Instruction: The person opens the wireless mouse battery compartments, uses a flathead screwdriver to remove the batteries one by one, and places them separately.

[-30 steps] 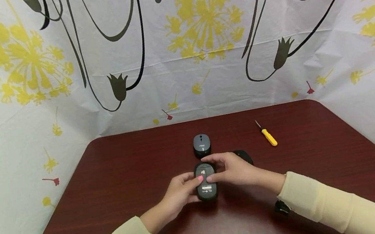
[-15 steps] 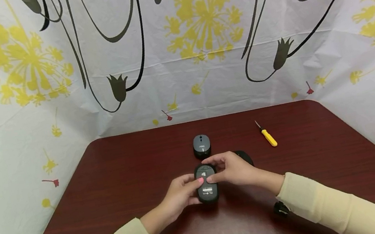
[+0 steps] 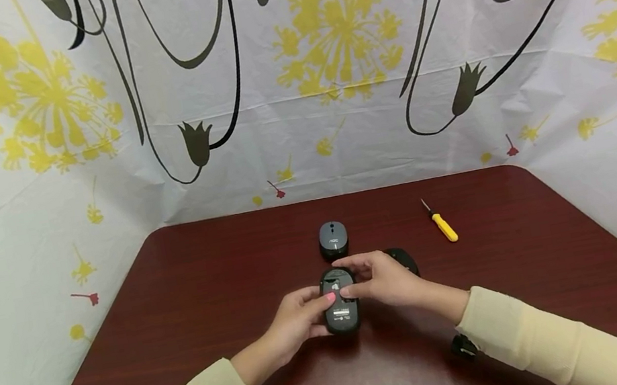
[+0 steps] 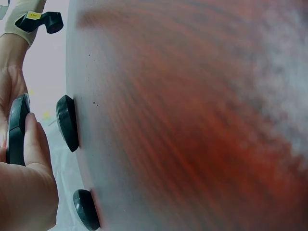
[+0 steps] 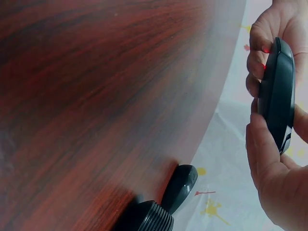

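Note:
Both hands hold a dark computer mouse (image 3: pixel 342 318), turned over so that its grey underside with a white label faces up. My left hand (image 3: pixel 293 318) grips its left side, with the thumb, pink-nailed, on the underside. From the right, my right hand (image 3: pixel 389 278) holds the upper end, its thumb also pressing on the underside and its index finger at the top edge. In both wrist views the mouse is seen edge-on, raised off the table, with fingers of both hands around it.
A second mouse (image 3: pixel 332 237), grey-topped, sits just beyond the hands. Partly hidden behind my right hand is a rounded black object (image 3: pixel 403 259); a ridged side (image 4: pixel 67 122) shows in the left wrist view. A yellow-handled screwdriver (image 3: pixel 443 226) lies at the back right of the dark red table (image 3: pixel 221 255).
Both hands keep almost the same hold on the mouse. A darker patch now shows near the upper end of its underside, above the thumbs.

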The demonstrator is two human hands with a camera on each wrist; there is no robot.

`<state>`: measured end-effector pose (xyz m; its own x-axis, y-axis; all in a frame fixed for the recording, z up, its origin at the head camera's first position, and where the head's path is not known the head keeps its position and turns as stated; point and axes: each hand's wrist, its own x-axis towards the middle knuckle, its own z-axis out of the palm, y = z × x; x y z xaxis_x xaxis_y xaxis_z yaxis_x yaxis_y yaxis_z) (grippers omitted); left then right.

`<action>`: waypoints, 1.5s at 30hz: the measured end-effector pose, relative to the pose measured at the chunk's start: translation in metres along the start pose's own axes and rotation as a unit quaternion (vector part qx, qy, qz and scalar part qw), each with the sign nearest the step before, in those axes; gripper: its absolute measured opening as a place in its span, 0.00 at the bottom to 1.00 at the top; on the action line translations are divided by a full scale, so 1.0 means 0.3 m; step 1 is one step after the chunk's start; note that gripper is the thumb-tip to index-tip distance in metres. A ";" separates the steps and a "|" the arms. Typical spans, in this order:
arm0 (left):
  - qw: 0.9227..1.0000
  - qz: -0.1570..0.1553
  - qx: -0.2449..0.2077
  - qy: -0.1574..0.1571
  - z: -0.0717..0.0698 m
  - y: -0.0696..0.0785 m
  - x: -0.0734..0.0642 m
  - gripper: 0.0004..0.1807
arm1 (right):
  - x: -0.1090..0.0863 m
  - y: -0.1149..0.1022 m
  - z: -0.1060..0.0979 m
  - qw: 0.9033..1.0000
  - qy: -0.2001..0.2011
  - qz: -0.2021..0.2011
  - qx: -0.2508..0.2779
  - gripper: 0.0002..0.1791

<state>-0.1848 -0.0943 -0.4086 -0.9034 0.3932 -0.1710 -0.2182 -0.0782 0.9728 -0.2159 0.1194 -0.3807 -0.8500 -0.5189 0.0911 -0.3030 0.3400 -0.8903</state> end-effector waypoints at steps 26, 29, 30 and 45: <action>1.000 0.001 -0.002 -0.001 0.000 0.000 0.002 0.25 | 0.018 -0.010 -0.008 0.996 0.094 -0.011 0.002 0.21; 1.000 -0.001 -0.002 0.002 -0.001 -0.001 0.002 0.25 | 0.013 -0.018 -0.017 0.995 0.095 0.009 0.035 0.21; 1.000 -0.001 -0.002 0.003 -0.001 -0.001 0.003 0.25 | 0.011 -0.020 -0.021 0.994 0.095 0.016 0.048 0.21; 1.000 0.007 -0.008 0.015 -0.014 0.004 0.003 0.25 | -0.075 -0.046 -0.112 0.977 0.076 0.108 0.169 0.20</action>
<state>-0.1875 -0.0979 -0.4081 -0.9175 0.3634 -0.1618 -0.2107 -0.0988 0.9725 -0.2071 0.1527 -0.3554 -0.9400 -0.3334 -0.0726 0.0276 0.1377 -0.9901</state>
